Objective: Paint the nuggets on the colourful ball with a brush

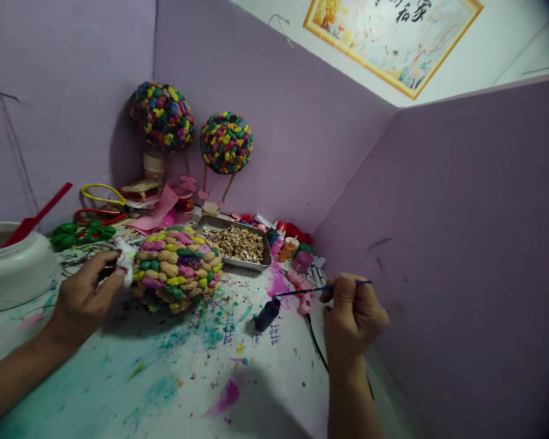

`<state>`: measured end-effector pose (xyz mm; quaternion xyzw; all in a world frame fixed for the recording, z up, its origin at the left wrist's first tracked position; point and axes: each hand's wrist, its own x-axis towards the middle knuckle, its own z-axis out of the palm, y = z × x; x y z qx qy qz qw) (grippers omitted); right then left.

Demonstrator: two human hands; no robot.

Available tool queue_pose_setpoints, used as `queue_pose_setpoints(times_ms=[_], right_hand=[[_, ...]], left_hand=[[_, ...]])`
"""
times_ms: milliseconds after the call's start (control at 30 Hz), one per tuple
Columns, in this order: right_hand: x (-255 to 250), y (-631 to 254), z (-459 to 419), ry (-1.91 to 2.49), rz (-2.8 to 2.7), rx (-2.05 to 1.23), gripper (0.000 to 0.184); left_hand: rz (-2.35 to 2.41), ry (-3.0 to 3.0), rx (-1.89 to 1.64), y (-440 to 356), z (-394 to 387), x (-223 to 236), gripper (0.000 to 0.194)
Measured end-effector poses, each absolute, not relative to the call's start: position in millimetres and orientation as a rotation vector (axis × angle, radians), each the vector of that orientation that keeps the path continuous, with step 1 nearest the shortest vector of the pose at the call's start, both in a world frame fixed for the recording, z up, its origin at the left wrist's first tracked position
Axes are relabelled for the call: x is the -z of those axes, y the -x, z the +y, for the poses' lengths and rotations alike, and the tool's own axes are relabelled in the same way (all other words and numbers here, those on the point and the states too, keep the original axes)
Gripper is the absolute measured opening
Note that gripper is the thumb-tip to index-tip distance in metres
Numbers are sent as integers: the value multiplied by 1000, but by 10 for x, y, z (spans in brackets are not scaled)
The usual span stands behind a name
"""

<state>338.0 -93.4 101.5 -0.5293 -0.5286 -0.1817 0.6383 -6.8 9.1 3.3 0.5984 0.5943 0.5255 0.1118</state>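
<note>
My left hand [85, 289] pinches a white, paint-flecked knot [127, 259] at the left end of a ball covered in peanut shells [176, 268]. Many of its shells are painted pink, yellow, green or purple; others keep their tan colour. My right hand [354, 311] is closed around a thin blue paintbrush [302, 292]. The brush tip is at the mouth of a small dark paint bottle [268, 315], which stands on the paint-stained table [183, 378]. Whether the bristles touch the paint I cannot tell.
Behind the ball lies a metal tray [244, 264] of shell pieces. A pink glue gun [302, 289] with a black cord is near my right hand. Paint bottles [283, 249] stand by the wall. Two finished-looking balls [227, 143] stand behind; a white tub [18, 274] is left.
</note>
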Motion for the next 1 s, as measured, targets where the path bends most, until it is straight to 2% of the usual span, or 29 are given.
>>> queue_pose_setpoints(times_ms=[367, 700, 900, 1000], right_hand=[[-835, -3469, -844, 1314, -1348, 531, 36], [-574, -3471, -724, 1434, -1556, 299, 44], [-818, -3566, -885, 1418, -1246, 350, 37], [-1022, -3429, -905, 1200, -966, 288, 30]], left_hand=[[1716, -1754, -1550, 40, 60, -90, 42], [1617, -1795, -1595, 36, 41, -84, 39], [1574, -1854, -1580, 45, 16, -60, 37], [1545, -1881, -1600, 42, 19, -30, 34]])
